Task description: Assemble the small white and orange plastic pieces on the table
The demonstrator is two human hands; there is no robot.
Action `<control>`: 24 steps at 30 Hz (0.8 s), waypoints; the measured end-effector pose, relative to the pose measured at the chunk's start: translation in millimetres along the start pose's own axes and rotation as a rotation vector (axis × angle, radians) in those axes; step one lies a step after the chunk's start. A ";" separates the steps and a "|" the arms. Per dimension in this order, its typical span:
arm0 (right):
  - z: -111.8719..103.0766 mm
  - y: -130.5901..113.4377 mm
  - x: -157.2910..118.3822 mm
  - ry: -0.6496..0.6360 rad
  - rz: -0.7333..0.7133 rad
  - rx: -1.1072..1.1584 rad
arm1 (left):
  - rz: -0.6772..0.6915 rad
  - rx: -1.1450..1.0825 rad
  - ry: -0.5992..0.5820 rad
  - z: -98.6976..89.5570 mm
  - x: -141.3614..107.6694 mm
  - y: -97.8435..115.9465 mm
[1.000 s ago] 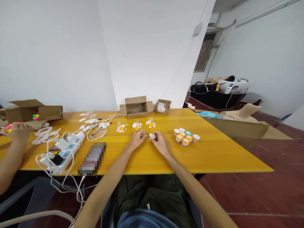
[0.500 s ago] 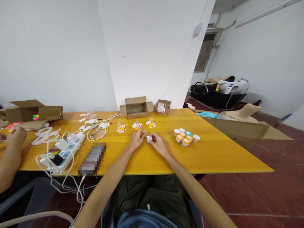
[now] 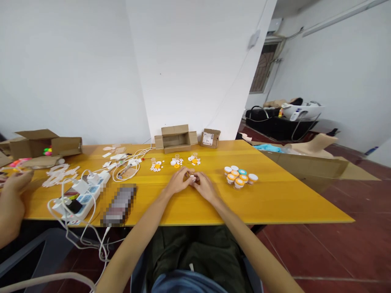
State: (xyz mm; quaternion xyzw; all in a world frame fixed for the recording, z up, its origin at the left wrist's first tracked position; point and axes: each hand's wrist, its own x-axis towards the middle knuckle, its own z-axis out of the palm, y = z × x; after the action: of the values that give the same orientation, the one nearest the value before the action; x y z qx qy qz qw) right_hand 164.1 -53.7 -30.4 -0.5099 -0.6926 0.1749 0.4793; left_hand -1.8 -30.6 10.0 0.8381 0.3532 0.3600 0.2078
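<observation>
Between the fingertips of both hands is a small white round piece (image 3: pixel 192 178), probably a little cup; its details are mostly hidden. My left hand (image 3: pixel 177 181) closes on it from the left, fingers curled over. From the right, my right hand (image 3: pixel 204 186) pinches it. Just beyond lie three small groups of parts: white and orange discs with a clear cup at the left (image 3: pixel 157 166), another in the middle (image 3: pixel 176 162), a third at the right (image 3: pixel 194 160). Several lidded cups (image 3: pixel 240 178), with white, orange and teal lids, stand clustered to the right.
An open cardboard box (image 3: pixel 175 140) and a smaller box (image 3: pixel 210 138) stand by the wall. At left are a power strip (image 3: pixel 91 195) with white cables, a blurred-out phone (image 3: pixel 119 203), white cut-outs (image 3: pixel 59 175) and another person's hand (image 3: pixel 18 181).
My left hand has moved from the middle group of parts back to the white piece, and both hands now meet on it. The other person's hand at left has shifted slightly.
</observation>
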 end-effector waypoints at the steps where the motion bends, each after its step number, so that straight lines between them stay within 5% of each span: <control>1: 0.2 0.8 -0.3 -0.003 0.000 -0.005 | 0.017 0.007 -0.018 0.4 -0.6 0.2; 8: 3.0 4.8 -5.6 -0.027 -0.002 -0.090 | -0.006 0.071 -0.080 1.4 -1.4 1.6; 14: -0.3 -3.2 -45.9 -0.102 -0.101 -0.361 | -0.021 0.085 -0.025 3.6 0.1 0.4; 19: -11.9 -31.8 -103.3 -0.387 -0.190 -0.463 | -0.054 0.114 -0.042 4.0 0.9 0.2; 24: -48.8 -77.7 -161.9 -0.817 -0.250 -0.188 | -0.068 0.126 -0.048 1.6 -0.2 2.5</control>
State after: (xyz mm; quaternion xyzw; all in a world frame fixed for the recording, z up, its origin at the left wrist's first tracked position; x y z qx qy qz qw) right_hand 166.7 -239.8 -28.8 -0.3526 -0.8946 0.2392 0.1350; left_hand 0.4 -32.5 10.4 0.8455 0.3983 0.3095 0.1750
